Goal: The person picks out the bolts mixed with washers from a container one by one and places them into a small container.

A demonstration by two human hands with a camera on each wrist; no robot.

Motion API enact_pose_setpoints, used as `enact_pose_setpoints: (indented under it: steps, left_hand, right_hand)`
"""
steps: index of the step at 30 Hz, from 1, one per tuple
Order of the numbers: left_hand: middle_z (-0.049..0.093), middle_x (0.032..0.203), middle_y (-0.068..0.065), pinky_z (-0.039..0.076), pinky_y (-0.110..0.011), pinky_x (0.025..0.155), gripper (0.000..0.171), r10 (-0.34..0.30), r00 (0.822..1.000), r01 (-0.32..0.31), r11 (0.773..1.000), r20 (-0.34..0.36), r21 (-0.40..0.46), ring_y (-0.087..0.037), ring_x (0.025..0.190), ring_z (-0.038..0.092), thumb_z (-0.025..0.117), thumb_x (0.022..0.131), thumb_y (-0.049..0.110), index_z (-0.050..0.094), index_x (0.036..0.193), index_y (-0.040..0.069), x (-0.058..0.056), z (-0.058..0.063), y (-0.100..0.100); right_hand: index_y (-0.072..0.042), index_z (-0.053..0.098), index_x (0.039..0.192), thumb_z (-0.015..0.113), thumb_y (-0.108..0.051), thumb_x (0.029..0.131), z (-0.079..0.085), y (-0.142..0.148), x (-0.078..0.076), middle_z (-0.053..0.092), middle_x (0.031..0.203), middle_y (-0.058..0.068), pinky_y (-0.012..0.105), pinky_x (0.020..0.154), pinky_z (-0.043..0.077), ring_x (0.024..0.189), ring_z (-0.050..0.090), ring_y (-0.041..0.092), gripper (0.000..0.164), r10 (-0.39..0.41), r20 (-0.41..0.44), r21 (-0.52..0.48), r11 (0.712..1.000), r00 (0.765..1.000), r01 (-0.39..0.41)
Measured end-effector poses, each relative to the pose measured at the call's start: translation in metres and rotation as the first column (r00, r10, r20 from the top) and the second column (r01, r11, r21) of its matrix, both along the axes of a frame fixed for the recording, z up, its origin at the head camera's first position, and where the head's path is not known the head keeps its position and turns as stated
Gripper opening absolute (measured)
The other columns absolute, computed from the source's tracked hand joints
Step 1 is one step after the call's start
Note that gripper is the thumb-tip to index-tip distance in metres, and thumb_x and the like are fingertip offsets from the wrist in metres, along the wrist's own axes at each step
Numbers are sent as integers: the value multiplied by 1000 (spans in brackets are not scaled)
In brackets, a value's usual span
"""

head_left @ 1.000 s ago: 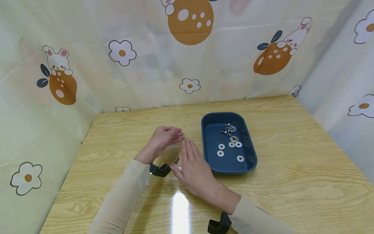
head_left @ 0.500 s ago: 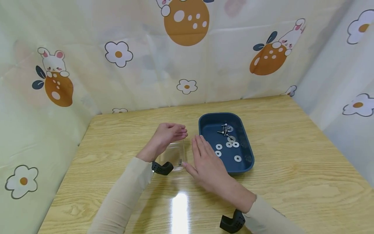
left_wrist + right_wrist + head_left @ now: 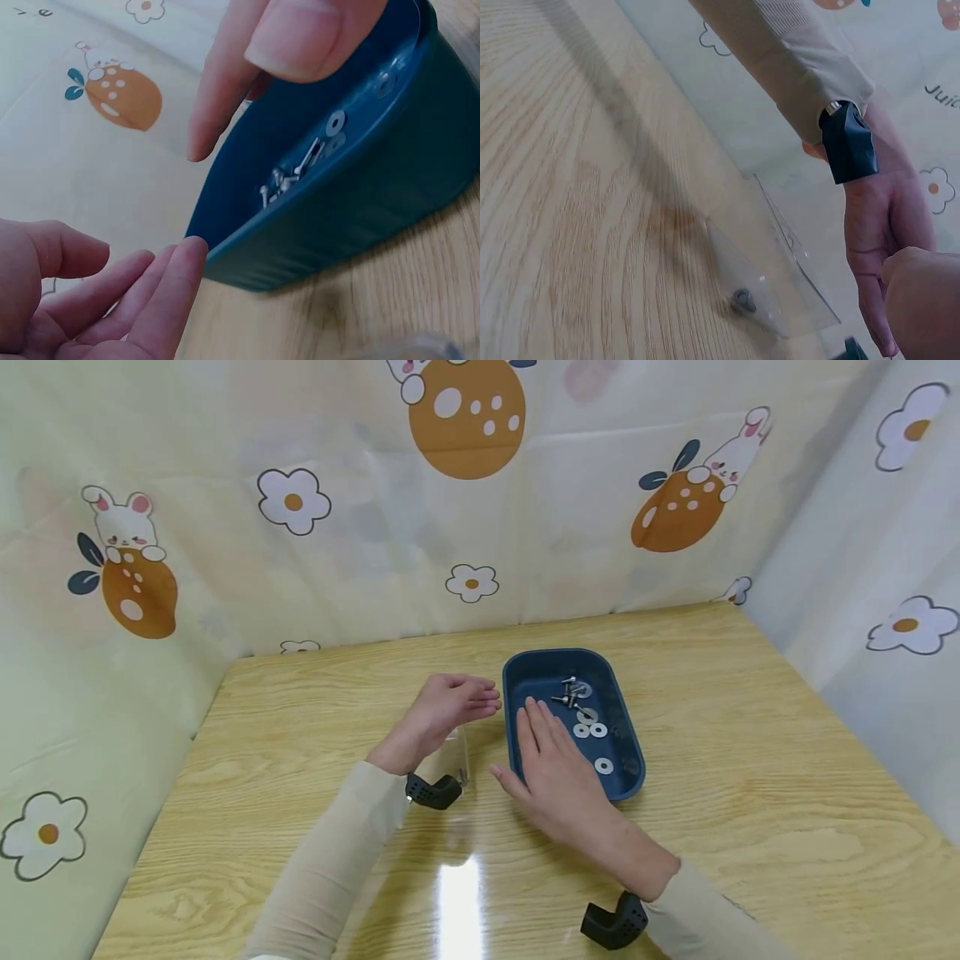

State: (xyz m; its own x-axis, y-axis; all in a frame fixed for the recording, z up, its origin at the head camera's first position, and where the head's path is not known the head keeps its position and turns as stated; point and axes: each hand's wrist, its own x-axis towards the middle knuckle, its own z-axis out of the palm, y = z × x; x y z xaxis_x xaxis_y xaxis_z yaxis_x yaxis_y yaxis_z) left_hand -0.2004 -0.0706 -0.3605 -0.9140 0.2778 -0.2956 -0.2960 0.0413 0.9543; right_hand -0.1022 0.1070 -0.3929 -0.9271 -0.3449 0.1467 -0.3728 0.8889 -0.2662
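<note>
got fingers loose on left hand (image 3: pixel 459 703), straight on right hand (image 3: pixel 558 768); gripping nothing visible. see screws (image 3: pixel 306 159) and washers (image 3: pixel 592 732) in blue tray (image 3: pixel 337 217), just right of transparent plastic box (image 3: pixel 776 270); probably paired closely for short reach, walled against rolling.

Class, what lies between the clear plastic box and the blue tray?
In the head view, wooden tabletop; fingers of the left hand and thumb of the right hand appear over it.

The tray (image 3: pixel 618 742) is navy, the table (image 3: pixel 750 777) wood-grained yellow.
</note>
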Motion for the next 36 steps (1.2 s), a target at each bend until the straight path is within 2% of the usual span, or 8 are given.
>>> enact_pose_setpoints:
  steps: [7, 15, 19, 23, 27, 29, 31, 36]
  left_hand:
    - [62, 130, -27, 56, -31, 94, 35, -29, 999, 29, 999, 21, 31, -27, 115, 68, 49, 104, 11, 56, 133, -9, -1, 0, 13]
    - [63, 130, -27, 54, -37, 99, 36, -40, 999, 40, 998, -3, -40, -27, 113, 69, 50, 104, 13, 57, 132, -8, 1, -3, 19]
    - [64, 129, -25, 55, -35, 98, 36, -39, 999, 39, 998, -15, -39, -28, 114, 68, 51, 104, 13, 58, 132, -8, 2, -4, 21]
    - [64, 129, -23, 54, -35, 98, 34, -43, 998, 41, 998, -41, -46, -32, 120, 64, 51, 104, 12, 59, 131, -8, 2, -4, 23]
    - [62, 132, -23, 53, -36, 101, 33, -60, 994, 49, 992, -96, -117, -32, 122, 63, 51, 104, 12, 60, 129, -6, 3, -6, 23]
    - [62, 133, -22, 53, -35, 101, 31, -76, 987, 50, 982, -138, -180, -30, 120, 64, 51, 104, 13, 62, 128, -4, 5, -6, 23]
    - [65, 131, -18, 54, -35, 101, 30, -94, 975, 37, 961, -200, -273, -27, 119, 64, 53, 103, 15, 65, 126, 1, 8, -6, 24]
    - [65, 133, -11, 54, -38, 100, 35, -205, 928, 23, 866, -313, -499, -25, 122, 62, 56, 101, 19, 64, 132, 6, 17, -5, 28]
  right_hand:
    - [5, 23, 155, 42, -56, 102, -4, 15, -1, 13, 165, 22, 51, 123, 23, 154, 14, 36, 82, -39, -3, 1, 999, 999, 39]
    - [8, 24, 153, 42, -53, 102, -6, 35, -3, 16, 164, 25, 53, 123, 21, 153, 16, 39, 82, -77, 6, 24, 997, 997, 77]
    - [9, 23, 153, 43, -52, 102, -8, 42, -5, 16, 163, 25, 54, 123, 19, 153, 14, 40, 82, -93, 24, 18, 996, 995, 92]
    - [9, 23, 153, 42, -53, 102, -10, 48, -6, 16, 163, 26, 55, 123, 19, 152, 14, 41, 83, -102, 31, 11, 995, 994, 102]
    - [10, 24, 152, 44, -51, 102, -10, 55, -8, 17, 162, 28, 57, 122, 19, 152, 16, 43, 81, -114, 30, 7, 993, 993, 114]
    - [11, 25, 152, 44, -50, 102, -10, 58, -9, 17, 162, 28, 58, 122, 20, 151, 16, 44, 80, -118, 31, 6, 993, 993, 118]
    - [12, 25, 151, 45, -48, 103, -10, 61, -11, 18, 162, 29, 58, 121, 21, 151, 16, 44, 80, -119, 33, 8, 993, 992, 119]
    - [15, 28, 149, 45, -44, 104, -7, 69, -16, 21, 159, 32, 57, 121, 21, 150, 19, 46, 76, -106, 14, 19, 994, 994, 106]
